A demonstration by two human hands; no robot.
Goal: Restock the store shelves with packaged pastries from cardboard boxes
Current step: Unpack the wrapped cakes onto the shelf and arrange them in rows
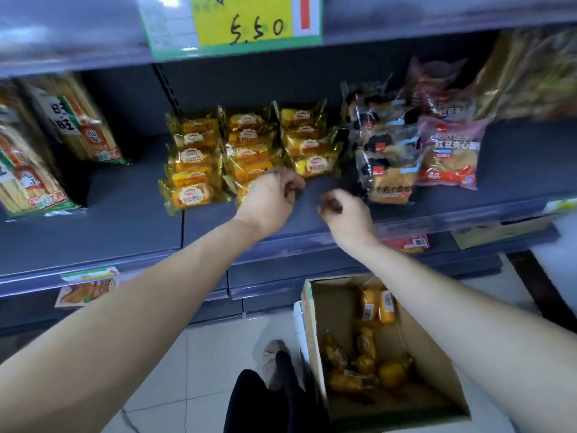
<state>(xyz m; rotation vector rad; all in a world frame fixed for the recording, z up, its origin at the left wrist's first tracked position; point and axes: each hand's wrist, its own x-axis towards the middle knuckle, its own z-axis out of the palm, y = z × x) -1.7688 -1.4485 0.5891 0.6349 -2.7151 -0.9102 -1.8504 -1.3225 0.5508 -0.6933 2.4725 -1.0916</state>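
The yellow pastry packets [249, 145] lie in three rows on the grey shelf [125, 220]. The left hand [270, 198] is curled over the middle row's front packet; whether it grips it cannot be told. The blurred right hand [343, 214] hovers just beside, fingers curled on nothing visible, above the cardboard box [315, 339] of loose packets [365, 364] on the floor.

Shelf: dark grey shelf [125, 220], flat.
Middle: yellow pastry packs [249, 142] in three overlapping rows.
Left: two tall cracker bags [84, 120].
Right: dark bread bags [387, 157], just beside a pink bread bag [449, 154].
Floor: pale tiled floor [193, 354]; an open cardboard box [437, 370] stands on it.
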